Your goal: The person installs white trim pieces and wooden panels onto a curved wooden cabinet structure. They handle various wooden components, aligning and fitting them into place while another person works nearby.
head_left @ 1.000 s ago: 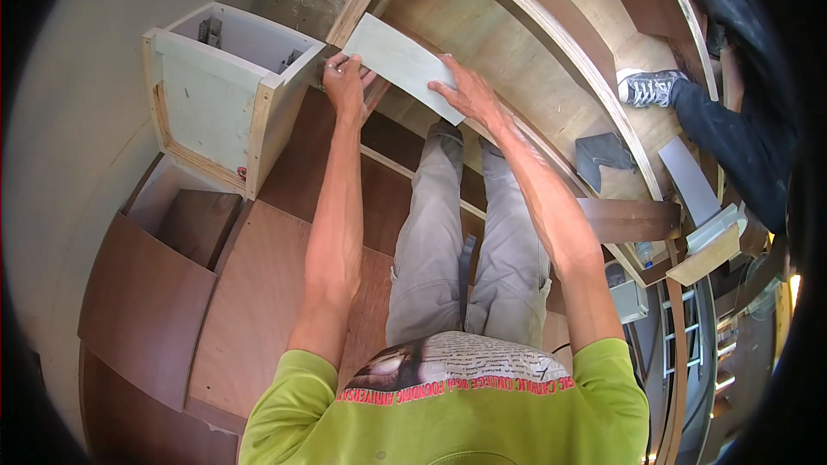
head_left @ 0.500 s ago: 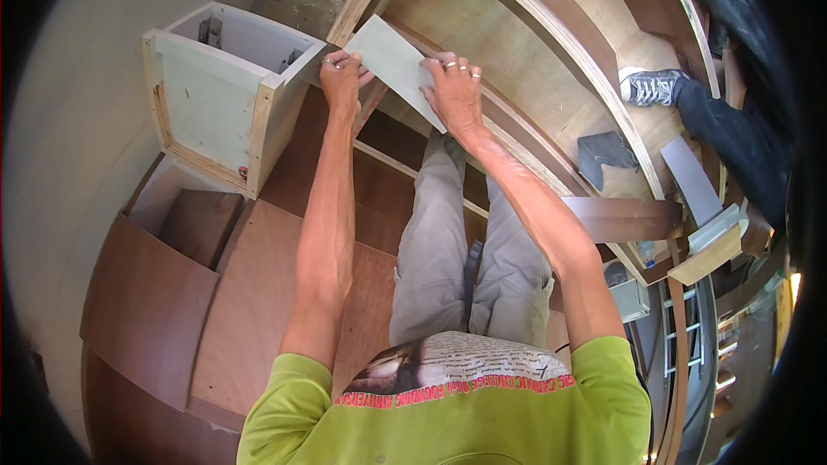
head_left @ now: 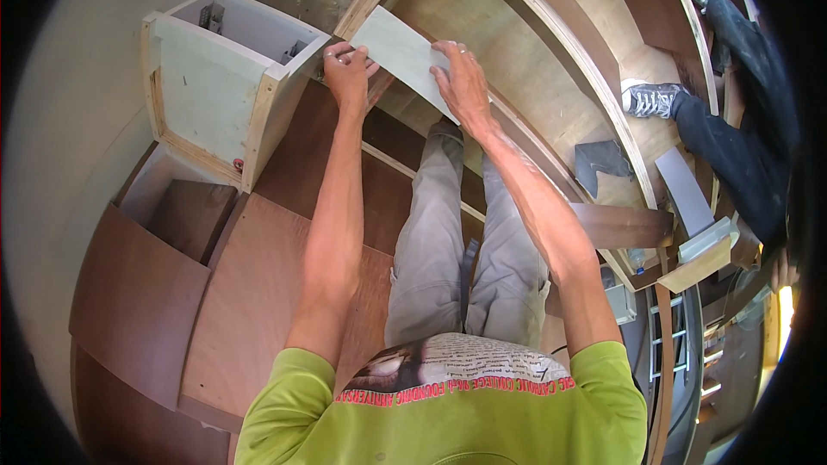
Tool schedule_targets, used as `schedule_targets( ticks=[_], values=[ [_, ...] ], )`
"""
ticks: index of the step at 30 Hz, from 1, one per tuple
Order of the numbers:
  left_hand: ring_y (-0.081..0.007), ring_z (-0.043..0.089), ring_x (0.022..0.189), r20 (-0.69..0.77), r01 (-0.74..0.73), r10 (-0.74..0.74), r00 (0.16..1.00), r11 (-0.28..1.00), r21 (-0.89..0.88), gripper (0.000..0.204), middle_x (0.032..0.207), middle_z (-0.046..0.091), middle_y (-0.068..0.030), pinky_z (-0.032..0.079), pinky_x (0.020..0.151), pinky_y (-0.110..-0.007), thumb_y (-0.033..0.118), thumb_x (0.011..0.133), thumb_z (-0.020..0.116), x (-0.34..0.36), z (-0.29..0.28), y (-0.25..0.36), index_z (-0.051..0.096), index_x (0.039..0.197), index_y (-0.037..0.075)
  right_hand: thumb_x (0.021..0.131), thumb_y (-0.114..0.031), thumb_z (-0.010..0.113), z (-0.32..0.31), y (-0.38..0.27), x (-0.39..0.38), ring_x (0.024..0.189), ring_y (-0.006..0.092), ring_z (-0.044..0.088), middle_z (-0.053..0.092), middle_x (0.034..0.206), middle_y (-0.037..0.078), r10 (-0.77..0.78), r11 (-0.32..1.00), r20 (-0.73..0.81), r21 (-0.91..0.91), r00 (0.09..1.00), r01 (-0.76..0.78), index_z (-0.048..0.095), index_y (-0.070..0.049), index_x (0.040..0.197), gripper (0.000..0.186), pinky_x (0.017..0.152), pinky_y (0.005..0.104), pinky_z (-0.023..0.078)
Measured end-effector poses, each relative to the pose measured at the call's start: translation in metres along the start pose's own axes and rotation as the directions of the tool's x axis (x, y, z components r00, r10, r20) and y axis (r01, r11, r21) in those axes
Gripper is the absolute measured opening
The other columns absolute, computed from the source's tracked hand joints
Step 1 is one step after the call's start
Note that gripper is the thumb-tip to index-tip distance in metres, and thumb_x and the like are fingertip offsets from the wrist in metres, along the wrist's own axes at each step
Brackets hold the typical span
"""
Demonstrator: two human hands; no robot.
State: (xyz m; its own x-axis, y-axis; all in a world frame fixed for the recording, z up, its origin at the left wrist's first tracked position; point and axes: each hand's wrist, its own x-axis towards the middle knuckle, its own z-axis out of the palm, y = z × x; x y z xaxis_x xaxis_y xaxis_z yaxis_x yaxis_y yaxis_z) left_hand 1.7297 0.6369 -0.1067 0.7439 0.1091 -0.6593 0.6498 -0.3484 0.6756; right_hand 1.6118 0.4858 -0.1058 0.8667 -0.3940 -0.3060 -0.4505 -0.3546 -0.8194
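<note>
Left grip (head_left: 347, 79) grasps the pale panel's (head_left: 398, 53) left edge, right grip (head_left: 466, 90) its right; white box (head_left: 202, 86) contains grey hardware (head_left: 212, 15).

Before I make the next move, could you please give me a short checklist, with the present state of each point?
1. Right hand on the pale panel: ok, it holds the right end.
2. Left hand gripping firmly: cannot tell; its fingertips are at the panel's left end, but the grip is unclear.
3. Left hand clear of the white box: cannot tell; they look close in this single view.
4. Other person's shoe away from the panel: ok, it is well to the right.
5. Dark grey piece apart from both hands: ok.
</note>
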Motion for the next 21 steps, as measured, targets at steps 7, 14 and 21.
schedule_targets(
  ticks=[7,14,21],
  values=[
    [-0.0223,0.062,0.075,0.007,-0.002,0.002,1.0,0.999,0.043,0.033,0.092,0.054,-0.0187,0.057,0.064,-0.031,0.002,0.081,0.059,-0.0004,-0.0021,0.004,0.041,0.106,-0.008,0.076,-0.006,0.061,0.0013,0.0,-0.0015,0.093,0.033,0.051,0.054,0.099,0.015,-0.008,1.0,-0.007,-0.004,1.0,0.008,0.049,-0.009,0.108,0.035,0.079,0.0429,0.04],
    [-0.0195,0.062,0.07,0.019,-0.028,0.027,0.999,0.997,0.079,0.033,0.087,0.057,-0.0177,0.055,0.058,-0.027,0.003,0.08,0.061,0.0032,-0.0046,0.0034,0.043,0.105,-0.008,0.076,-0.003,0.06,0.0039,0.0003,-0.0025,0.095,0.0332,0.05,0.054,0.102,0.013,-0.02,0.999,-0.036,0.029,0.999,0.021,0.049,-0.008,0.109,0.036,0.081,0.0407,0.041],
    [-0.0181,0.063,0.064,-0.004,-0.027,0.028,1.0,0.996,0.084,0.029,0.082,0.06,-0.0165,0.055,0.054,-0.026,0.002,0.079,0.061,0.0028,-0.004,0.0074,0.046,0.101,-0.008,0.075,-0.001,0.06,0.0061,0.0002,-0.0013,0.095,0.0336,0.05,0.054,0.102,0.014,-0.031,0.999,-0.04,0.015,0.999,0.032,0.05,-0.007,0.108,0.035,0.082,0.0406,0.041]
  ],
)
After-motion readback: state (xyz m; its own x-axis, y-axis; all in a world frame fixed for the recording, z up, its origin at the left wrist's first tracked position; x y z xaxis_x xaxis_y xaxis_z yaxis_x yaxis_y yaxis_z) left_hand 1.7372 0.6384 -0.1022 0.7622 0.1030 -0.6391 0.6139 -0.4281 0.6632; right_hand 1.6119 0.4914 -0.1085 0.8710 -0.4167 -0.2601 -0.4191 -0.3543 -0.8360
